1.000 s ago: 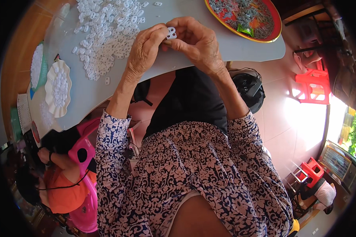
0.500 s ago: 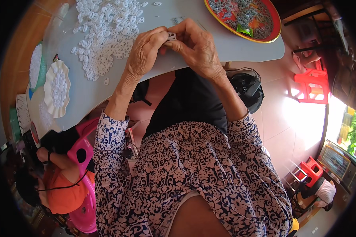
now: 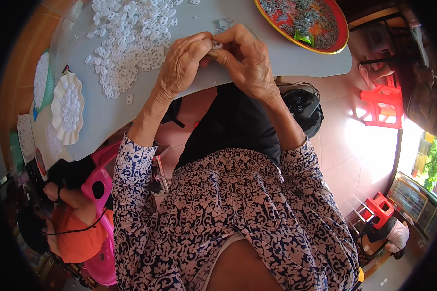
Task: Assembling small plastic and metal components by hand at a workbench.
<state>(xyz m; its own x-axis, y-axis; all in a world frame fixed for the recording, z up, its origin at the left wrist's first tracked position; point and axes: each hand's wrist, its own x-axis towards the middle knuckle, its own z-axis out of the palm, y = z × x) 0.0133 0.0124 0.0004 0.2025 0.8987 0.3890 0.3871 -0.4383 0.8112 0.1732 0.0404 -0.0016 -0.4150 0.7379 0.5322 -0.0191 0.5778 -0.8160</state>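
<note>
The left hand (image 3: pixel 179 68) and right hand (image 3: pixel 250 65) meet at the fingertips, both pinching a small white piece (image 3: pixel 217 46) mostly hidden between them. Any print on the green packet (image 3: pixel 303 37) in the red tray (image 3: pixel 327 50) is too small to read. On the grey bench (image 3: pixel 296 68), a heap of white pieces (image 3: pixel 131 34) spreads left of the hands, near a scalloped dish (image 3: pixel 58 111). A red stool (image 3: pixel 386 103) stands on the pink tiled floor (image 3: pixel 337 160).

Both hands' fingers (image 3: pixel 200 47) mostly hide the white piece (image 3: pixel 217 46), its outline hard to judge; the tray (image 3: pixel 344 35) is cropped above.
</note>
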